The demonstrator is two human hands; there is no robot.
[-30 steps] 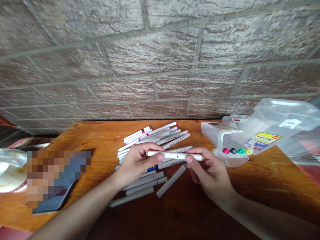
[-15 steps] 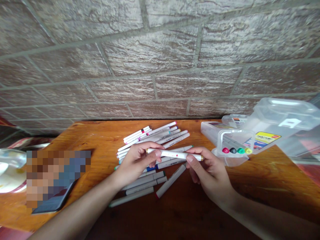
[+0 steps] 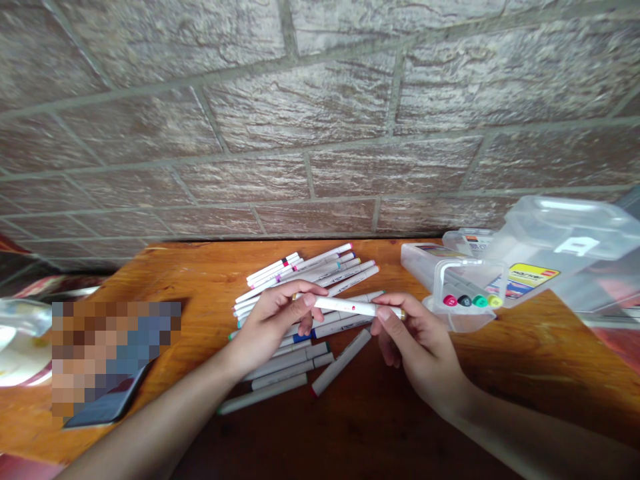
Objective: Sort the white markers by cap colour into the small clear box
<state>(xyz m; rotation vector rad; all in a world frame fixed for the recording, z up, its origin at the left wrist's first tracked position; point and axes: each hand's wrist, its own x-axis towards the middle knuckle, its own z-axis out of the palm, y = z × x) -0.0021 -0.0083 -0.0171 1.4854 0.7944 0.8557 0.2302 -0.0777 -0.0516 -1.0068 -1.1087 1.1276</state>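
Note:
Both my hands hold one white marker (image 3: 345, 306) with yellowish caps, level above a heap of markers. My left hand (image 3: 273, 320) pinches its left end between thumb and fingers. My right hand (image 3: 415, 337) grips its right end. Under them lies the pile of white markers (image 3: 305, 273) with coloured caps on the wooden table (image 3: 380, 413). A few grey-bodied markers (image 3: 283, 370) lie nearer to me.
A clear plastic marker case (image 3: 463, 283) with several markers in it lies open at the right, its lid (image 3: 565, 247) tipped back. A brick wall (image 3: 320, 113) rises behind the table. A blurred-out item and a dark flat object (image 3: 105, 407) lie at the left.
The held marker has shifted slightly up and its left end sits deeper in my left fingers. The hands have barely moved otherwise.

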